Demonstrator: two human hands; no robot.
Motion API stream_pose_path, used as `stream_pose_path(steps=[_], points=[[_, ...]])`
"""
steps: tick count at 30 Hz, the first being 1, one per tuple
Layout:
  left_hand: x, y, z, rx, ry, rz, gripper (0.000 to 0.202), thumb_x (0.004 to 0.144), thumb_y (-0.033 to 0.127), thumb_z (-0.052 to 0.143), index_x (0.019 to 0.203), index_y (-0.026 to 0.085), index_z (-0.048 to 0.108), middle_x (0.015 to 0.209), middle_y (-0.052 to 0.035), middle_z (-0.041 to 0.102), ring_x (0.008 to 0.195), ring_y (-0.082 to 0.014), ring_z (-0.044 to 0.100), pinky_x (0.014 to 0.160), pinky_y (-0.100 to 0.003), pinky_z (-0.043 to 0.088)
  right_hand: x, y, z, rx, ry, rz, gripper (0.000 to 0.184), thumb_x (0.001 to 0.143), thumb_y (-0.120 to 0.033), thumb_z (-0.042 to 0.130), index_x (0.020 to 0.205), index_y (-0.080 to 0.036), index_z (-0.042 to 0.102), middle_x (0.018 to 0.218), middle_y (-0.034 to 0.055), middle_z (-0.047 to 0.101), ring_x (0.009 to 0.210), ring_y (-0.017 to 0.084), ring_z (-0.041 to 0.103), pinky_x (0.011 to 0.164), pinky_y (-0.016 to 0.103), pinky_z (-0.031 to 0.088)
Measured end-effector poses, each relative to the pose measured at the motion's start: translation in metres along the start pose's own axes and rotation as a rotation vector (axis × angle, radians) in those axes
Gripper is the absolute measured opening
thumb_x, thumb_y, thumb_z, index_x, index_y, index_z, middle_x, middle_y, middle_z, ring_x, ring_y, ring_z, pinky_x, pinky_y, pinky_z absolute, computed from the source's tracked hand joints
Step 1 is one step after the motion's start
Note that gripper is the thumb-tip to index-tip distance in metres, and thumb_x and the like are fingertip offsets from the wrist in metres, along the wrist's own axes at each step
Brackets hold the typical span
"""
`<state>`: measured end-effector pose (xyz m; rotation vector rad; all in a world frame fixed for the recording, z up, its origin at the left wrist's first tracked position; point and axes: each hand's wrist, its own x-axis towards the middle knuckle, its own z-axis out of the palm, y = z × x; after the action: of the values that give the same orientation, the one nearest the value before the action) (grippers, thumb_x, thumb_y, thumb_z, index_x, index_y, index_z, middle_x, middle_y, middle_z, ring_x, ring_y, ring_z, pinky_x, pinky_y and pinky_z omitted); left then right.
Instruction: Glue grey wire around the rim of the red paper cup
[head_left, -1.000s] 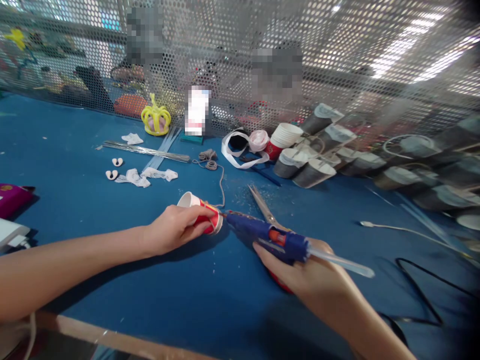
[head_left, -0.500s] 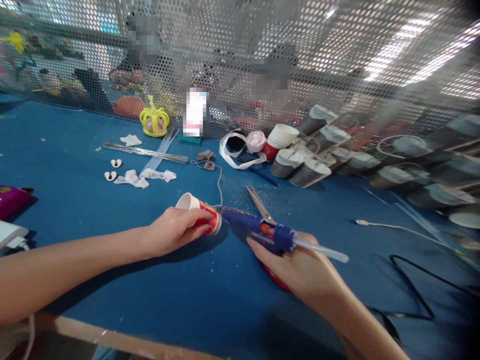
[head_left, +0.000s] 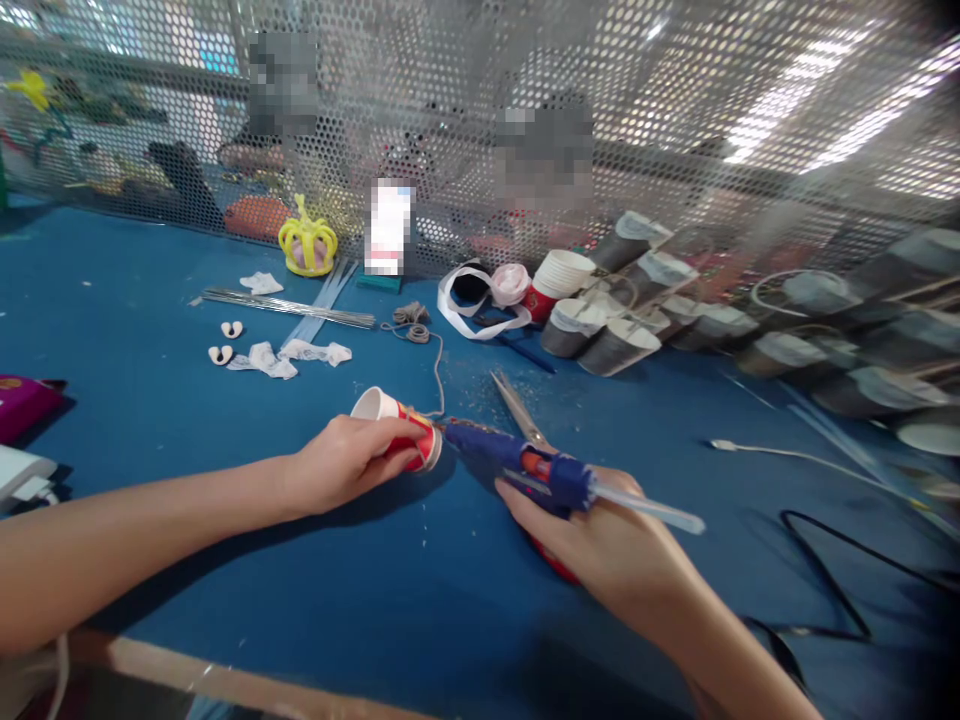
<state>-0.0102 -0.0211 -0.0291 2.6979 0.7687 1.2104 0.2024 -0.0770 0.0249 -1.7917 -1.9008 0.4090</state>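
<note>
Blue cloth (head_left: 165,450) covers the whole worktop, flecked with pale crumbs, and a wooden edge (head_left: 225,682) shows at six o'clock. Left hand (head_left: 341,465) grasps a red-and-white paper cup (head_left: 397,428) lying on its side near the centre of the cloth, mouth toward ten o'clock and base toward three o'clock. The cup's print is too blurred to read. Right hand (head_left: 600,545) is clenched round the handle of a blue glue gun (head_left: 517,462), whose nozzle touches the cup's base. A clear glue stick (head_left: 649,508) projects from the gun's rear toward four o'clock. No maker's mark is legible on the gun. Scissors (head_left: 516,405) lie just behind the gun, at one o'clock from the cup. Grey string (head_left: 416,325) runs from the cup toward twelve o'clock. Lace scraps (head_left: 289,355) and thin metal rods (head_left: 289,305) lie at ten o'clock, with a yellow crown (head_left: 307,243) at eleven. A white ribbon (head_left: 480,300), a stack of white cups (head_left: 566,272) and many dark cups (head_left: 622,345) on their sides occupy one to two o'clock. A black cord (head_left: 825,570) loops at four o'clock. A perforated metal screen (head_left: 450,100) bounds the far edge. Other benches and bright ceiling strip lights show dimly through it.
</note>
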Motion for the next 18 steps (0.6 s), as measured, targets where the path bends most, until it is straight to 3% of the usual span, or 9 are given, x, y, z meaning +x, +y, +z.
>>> stream_pose_path(steps=[11,18], points=[[-0.0014,-0.0024,0.0021,-0.037,-0.003,-0.065,0.016,0.087,0.023,0.046,0.098,0.015,0.055,0.062,0.0024,0.067,0.047,-0.0062,0.059,0.047,-0.013,0.042,-0.0067,-0.0038,-0.002,0.031,0.013,-0.049,0.024,0.071,-0.035,0.053,0.051,-0.023,0.045,0.043,-0.0035,0.047,0.038,0.011,0.041,0.038,0.023,0.036],[0.0001,-0.0023,0.0017,-0.157,-0.013,-0.162,0.016,0.084,0.017,0.049,0.098,0.016,0.057,0.083,-0.0025,0.071,0.063,-0.0076,0.065,0.059,-0.014,0.048,-0.0094,0.0008,-0.002,0.004,0.017,-0.089,0.021,0.071,-0.034,0.052,0.054,-0.021,0.051,0.046,-0.0026,0.053,0.041,0.012,0.045,0.04,0.023,0.04]])
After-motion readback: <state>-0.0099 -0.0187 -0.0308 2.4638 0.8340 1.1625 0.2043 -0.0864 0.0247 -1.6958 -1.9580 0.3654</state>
